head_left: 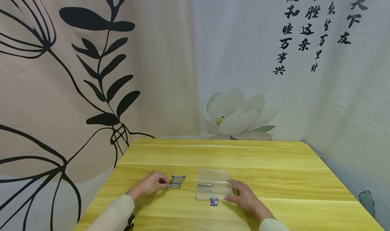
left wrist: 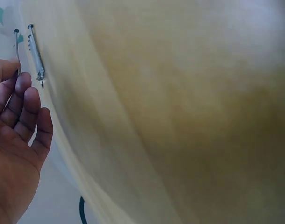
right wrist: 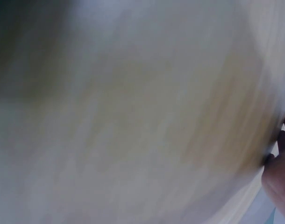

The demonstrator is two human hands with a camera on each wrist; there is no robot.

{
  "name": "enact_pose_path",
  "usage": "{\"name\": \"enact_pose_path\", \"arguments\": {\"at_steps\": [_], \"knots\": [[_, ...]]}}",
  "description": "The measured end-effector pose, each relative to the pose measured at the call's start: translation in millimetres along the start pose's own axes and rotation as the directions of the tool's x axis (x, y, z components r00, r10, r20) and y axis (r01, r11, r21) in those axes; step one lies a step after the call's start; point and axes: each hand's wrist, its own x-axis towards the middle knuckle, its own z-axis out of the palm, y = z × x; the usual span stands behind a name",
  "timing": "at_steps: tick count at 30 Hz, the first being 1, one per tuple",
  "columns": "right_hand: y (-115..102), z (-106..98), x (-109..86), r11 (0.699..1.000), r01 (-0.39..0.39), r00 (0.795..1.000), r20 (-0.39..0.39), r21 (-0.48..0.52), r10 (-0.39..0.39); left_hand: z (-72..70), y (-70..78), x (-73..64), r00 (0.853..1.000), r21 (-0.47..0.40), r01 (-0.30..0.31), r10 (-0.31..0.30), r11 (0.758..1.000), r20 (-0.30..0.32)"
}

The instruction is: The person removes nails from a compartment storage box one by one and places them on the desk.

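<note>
My left hand (head_left: 154, 182) pinches a thin metal nail (left wrist: 17, 46) between thumb and fingertips, its flat head pointing away. Just right of that hand, several more nails (head_left: 177, 180) lie side by side in a row on the table. A clear plastic box (head_left: 201, 194) stands open to their right, its lid folded back. A few nails (head_left: 205, 185) lie inside its left part. My right hand (head_left: 245, 197) grips the box's right side, thumb at the front and fingers farther back. In the right wrist view only part of this hand shows at the edge, and the box is hidden.
A small blue tag (head_left: 214, 202) is at the box's front edge. Everything lies on a wood-grain table (head_left: 274, 170) with rounded far corners. Printed cloth curtains (head_left: 164, 72) hang behind and beside it. A dark object (head_left: 129, 222) shows by the left sleeve.
</note>
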Motion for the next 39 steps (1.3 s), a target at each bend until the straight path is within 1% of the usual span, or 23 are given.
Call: {"name": "enact_pose_path", "arguments": {"at_steps": [4, 8, 18, 24, 31, 35, 39], "knots": [[0, 0, -0.5, 1.0, 0.0, 1.0, 0.0, 0.004, 0.0, 3.1, -3.0, -3.4, 1.0, -0.015, 0.007, -0.007, 1.0, 0.005], [0, 0, -0.6, 1.0, 0.002, 1.0, 0.003, 0.006, -0.002, 6.3, -4.8, -4.0, 1.0, -0.019, 0.0, 0.0, 1.0, 0.006], [2, 0, -0.1, 1.0, 0.007, 1.0, 0.008, -0.001, -0.007, 8.6, -2.8, -2.6, 1.0, 0.008, 0.009, -0.009, 1.0, -0.004], [2, -1, 0.3, 1.0, 0.009, 1.0, 0.008, -0.005, -0.009, 5.7, -2.2, -3.9, 1.0, 0.008, 0.018, -0.018, 1.0, -0.021], [2, 0, 0.2, 1.0, 0.003, 1.0, 0.002, 0.003, -0.003, -0.2, -2.2, -3.1, 0.999, 0.031, 0.029, -0.028, 0.999, -0.036], [2, 0, -0.1, 1.0, 0.009, 1.0, -0.004, 0.007, -0.009, -4.3, 0.5, -0.8, 0.999, 0.023, 0.021, -0.02, 1.0, -0.037], [2, -1, -0.6, 1.0, 0.004, 1.0, 0.002, 0.004, -0.004, -7.5, 5.4, 4.8, 0.999, 0.033, 0.011, -0.01, 0.999, -0.04]]}}
